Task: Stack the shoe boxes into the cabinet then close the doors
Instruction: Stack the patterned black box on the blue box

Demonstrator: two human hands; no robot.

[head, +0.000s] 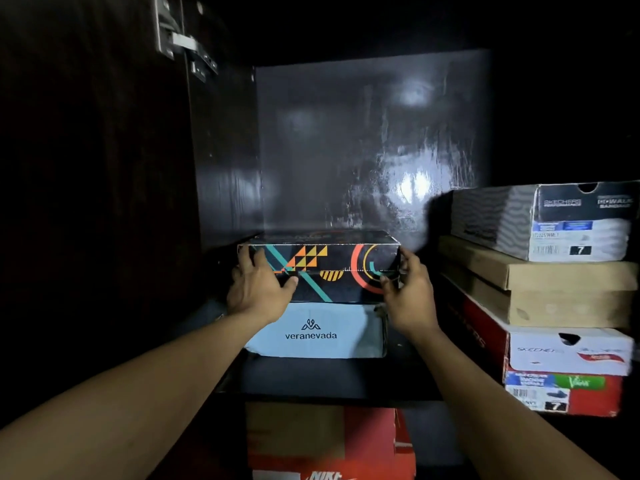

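Observation:
A black shoe box with teal, orange and yellow shapes (332, 265) lies on top of a pale blue "veranevada" box (315, 336) on the dark cabinet shelf (311, 382). My left hand (258, 289) grips the patterned box's front left corner, thumb across the front face. My right hand (407, 289) grips its front right corner, fingers curled round the edge. Both arms reach into the cabinet.
On the right stands a stack: a grey Skechers box (547, 223) over a brown cardboard box (540, 289) over a red and white Skechers box (561, 368). Below the shelf lies a red Nike box (329, 445). The open left door (93, 168) carries a metal hinge (183, 43).

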